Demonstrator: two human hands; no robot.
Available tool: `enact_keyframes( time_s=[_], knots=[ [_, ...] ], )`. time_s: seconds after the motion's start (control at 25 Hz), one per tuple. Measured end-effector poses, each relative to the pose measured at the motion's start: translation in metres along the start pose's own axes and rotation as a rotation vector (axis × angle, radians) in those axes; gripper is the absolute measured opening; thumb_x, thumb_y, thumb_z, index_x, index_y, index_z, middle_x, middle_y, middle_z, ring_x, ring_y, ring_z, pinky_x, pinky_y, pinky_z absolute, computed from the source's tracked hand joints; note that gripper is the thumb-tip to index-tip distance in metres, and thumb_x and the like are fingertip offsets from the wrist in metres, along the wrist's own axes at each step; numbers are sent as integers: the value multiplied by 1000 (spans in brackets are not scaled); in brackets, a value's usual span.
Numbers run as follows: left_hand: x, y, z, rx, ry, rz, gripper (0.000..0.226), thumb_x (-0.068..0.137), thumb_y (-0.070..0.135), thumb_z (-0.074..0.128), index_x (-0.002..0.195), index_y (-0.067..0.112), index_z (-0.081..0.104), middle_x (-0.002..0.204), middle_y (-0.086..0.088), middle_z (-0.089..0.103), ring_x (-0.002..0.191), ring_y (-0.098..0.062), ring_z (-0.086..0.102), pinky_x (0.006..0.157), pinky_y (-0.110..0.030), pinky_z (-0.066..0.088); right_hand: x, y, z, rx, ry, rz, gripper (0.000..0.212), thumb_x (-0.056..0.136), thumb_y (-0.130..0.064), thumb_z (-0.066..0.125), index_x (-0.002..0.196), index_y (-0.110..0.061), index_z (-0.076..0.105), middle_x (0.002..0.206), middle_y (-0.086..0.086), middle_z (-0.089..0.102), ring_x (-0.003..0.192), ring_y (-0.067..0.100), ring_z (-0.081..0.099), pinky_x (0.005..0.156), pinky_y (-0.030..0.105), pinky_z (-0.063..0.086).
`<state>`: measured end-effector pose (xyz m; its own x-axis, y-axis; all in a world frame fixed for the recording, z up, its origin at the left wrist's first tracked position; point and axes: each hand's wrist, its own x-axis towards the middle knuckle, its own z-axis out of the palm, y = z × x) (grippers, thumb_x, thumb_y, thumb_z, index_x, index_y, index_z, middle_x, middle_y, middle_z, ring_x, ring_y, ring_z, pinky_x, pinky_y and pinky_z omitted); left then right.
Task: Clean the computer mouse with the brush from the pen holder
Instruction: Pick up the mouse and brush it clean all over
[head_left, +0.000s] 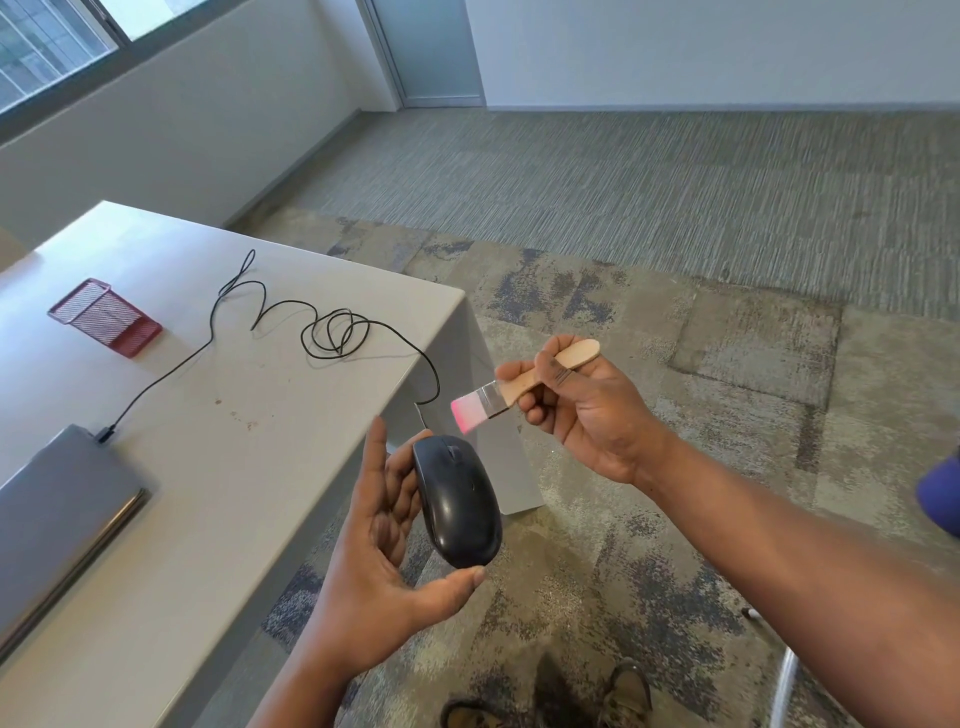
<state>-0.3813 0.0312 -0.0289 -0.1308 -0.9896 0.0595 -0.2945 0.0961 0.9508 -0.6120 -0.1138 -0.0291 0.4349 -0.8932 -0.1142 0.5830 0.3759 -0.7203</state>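
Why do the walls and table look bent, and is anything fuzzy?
Head view: the wide-angle lens bows the table edge and walls; the brush bristles look slightly smeared; the mouse is sharp with soft daylight glints; shadows are faint.

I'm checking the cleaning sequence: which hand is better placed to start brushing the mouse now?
Right. The right hand already grips the brush, bristles just above the mouse, which the left hand holds.

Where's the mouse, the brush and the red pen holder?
computer mouse (460, 512), head view, on its black back.
brush (511, 392), head view, on the wooden handle near the metal band.
red mesh pen holder (106, 318), head view, on its side wall.
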Motion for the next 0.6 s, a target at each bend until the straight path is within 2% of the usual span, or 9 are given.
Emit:
enact_keyframes(
  time_s=[0.08, 0.24, 0.52, 0.6],
  knots=[
    [0, 1, 2, -4, -8, -2, 140, 64, 11, 97, 167, 51, 12, 168, 4, 43, 159, -21, 37, 131, -58, 20, -1, -2, 3, 41, -38, 16, 10, 100, -15, 56, 92, -17, 50, 114, 24, 73, 71, 19, 62, 64, 23, 52],
    [1, 2, 2, 4, -24, -1, 138, 66, 11, 97, 167, 50, 11, 170, 0, 41, 161, -25, 35, 130, -67, 17, 0, -4, 6, 1, -67, 28, 9, 97, -15, 58, 93, -16, 50, 110, 25, 73, 70, 20, 60, 63, 24, 51],
    [2, 0, 2, 12, -43, 2, 138, 67, 11, 97, 167, 49, 10, 170, 0, 40, 160, -26, 36, 130, -67, 17, 4, 2, 7, -138, -50, -65, 11, 98, -8, 57, 99, -15, 47, 112, 24, 73, 75, 22, 62, 69, 26, 55],
    [2, 0, 2, 13, -40, -2, 138, 67, 12, 97, 167, 49, 10, 170, 0, 40, 160, -26, 36, 131, -66, 17, 4, -1, 8, -130, -51, -76, 9, 99, -10, 56, 99, -14, 47, 109, 24, 74, 72, 21, 62, 66, 25, 54]
  ],
)
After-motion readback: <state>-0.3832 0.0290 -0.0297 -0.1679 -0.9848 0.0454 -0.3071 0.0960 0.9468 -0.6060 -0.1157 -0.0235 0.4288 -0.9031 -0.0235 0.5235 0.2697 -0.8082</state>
